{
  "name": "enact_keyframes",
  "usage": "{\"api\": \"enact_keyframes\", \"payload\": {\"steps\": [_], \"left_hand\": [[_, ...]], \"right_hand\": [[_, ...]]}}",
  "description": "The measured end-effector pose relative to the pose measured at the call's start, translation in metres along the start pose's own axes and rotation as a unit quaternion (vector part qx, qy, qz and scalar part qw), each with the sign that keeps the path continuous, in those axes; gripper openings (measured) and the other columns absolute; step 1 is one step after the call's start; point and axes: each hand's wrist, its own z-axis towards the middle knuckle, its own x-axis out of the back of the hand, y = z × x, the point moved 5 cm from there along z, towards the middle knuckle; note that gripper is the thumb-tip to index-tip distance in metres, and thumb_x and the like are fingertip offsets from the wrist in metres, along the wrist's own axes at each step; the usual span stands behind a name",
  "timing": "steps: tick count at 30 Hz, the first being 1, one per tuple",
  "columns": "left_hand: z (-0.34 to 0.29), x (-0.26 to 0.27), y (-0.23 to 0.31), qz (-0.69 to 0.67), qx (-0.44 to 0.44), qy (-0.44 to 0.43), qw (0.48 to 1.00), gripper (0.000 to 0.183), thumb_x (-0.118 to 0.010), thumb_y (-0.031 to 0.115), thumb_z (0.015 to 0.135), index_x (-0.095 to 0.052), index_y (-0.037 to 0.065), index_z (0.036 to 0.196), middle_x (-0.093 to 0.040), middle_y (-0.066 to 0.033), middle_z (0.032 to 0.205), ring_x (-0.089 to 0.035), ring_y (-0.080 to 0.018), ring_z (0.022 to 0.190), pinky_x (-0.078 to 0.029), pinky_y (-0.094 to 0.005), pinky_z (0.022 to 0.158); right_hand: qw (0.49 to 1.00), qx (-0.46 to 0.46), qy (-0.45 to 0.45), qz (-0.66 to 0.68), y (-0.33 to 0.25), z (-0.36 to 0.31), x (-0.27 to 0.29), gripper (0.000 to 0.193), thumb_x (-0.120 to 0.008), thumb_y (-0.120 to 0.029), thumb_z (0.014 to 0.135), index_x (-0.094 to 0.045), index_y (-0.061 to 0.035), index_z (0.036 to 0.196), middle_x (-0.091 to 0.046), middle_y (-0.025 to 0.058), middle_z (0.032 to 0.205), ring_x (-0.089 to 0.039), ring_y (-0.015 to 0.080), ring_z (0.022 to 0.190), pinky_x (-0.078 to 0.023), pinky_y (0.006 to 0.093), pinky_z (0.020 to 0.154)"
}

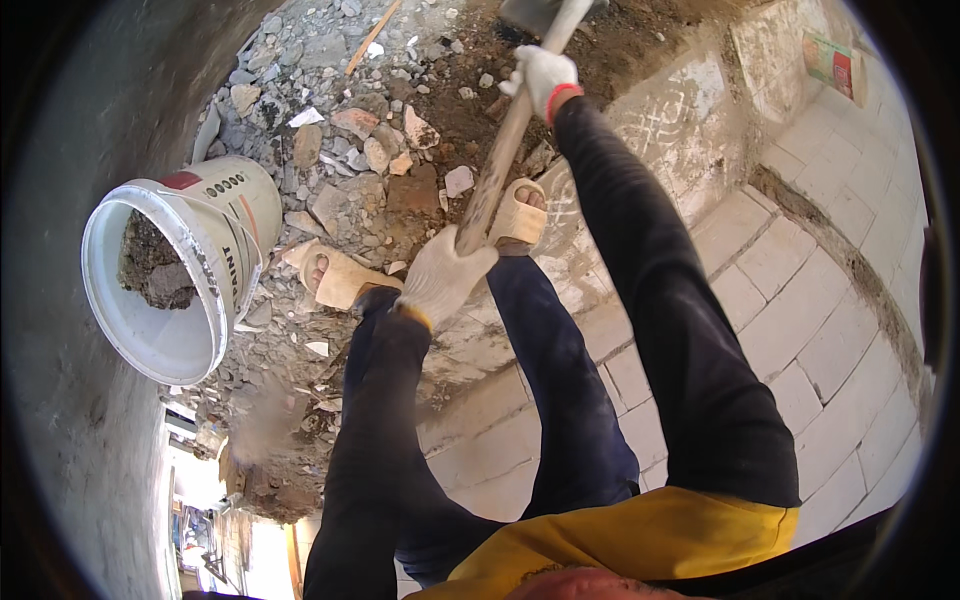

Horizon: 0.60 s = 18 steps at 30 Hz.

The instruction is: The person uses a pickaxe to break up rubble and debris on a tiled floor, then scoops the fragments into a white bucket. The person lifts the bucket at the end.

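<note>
My left hand (pixel 440 278), in a white work glove, grips the near end of a long wooden handle (pixel 497 165). Farther up the same handle my right hand (pixel 545 78), also gloved with a red cuff, is closed around it near the top of the view. The handle runs to a grey metal tool head (pixel 530 14) that is cut off by the top edge. Below the handle lies a heap of broken stone and brick rubble (pixel 370 150) mixed with brown earth. My feet in tan sandals (pixel 335 275) stand at the rubble's edge.
A white plastic bucket (pixel 165 340) stands at the left, partly filled with debris. Pale paving blocks (pixel 800 310) cover the ground to the right. A grey concrete wall (pixel 70 200) curves along the left. A printed sack (pixel 835 62) lies at the upper right.
</note>
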Motion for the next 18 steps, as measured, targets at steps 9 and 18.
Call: {"api": "enact_keyframes", "payload": {"steps": [9, 18], "left_hand": [[-0.188, -0.058, -0.078, -0.028, 0.196, 0.006, 0.98, 0.05, -0.075, 0.037, 0.093, -0.07, -0.003, 0.123, -0.077, -0.0288, 0.106, -0.075, -0.0461, 0.108, -0.057, -0.0515, 0.092], [-0.041, 0.002, -0.005, 0.01, -0.224, 0.131, 0.966, 0.05, -0.079, 0.042, 0.091, -0.069, 0.002, 0.118, -0.074, -0.02, 0.088, -0.073, -0.0414, 0.084, -0.057, -0.0536, 0.078]], "right_hand": [[0.986, -0.158, -0.043, -0.023, 0.153, -0.169, 0.014, 0.018, -0.074, -0.013, 0.093, -0.057, -0.0089, 0.097, -0.052, 0.0032, 0.07, -0.057, 0.0206, 0.053, -0.059, 0.0417, 0.047], [0.984, 0.084, -0.144, -0.054, 0.009, -0.046, -0.026, 0.017, -0.072, -0.017, 0.1, -0.065, -0.0026, 0.098, -0.064, 0.0089, 0.08, -0.068, 0.023, 0.062, -0.064, 0.0403, 0.058]]}}
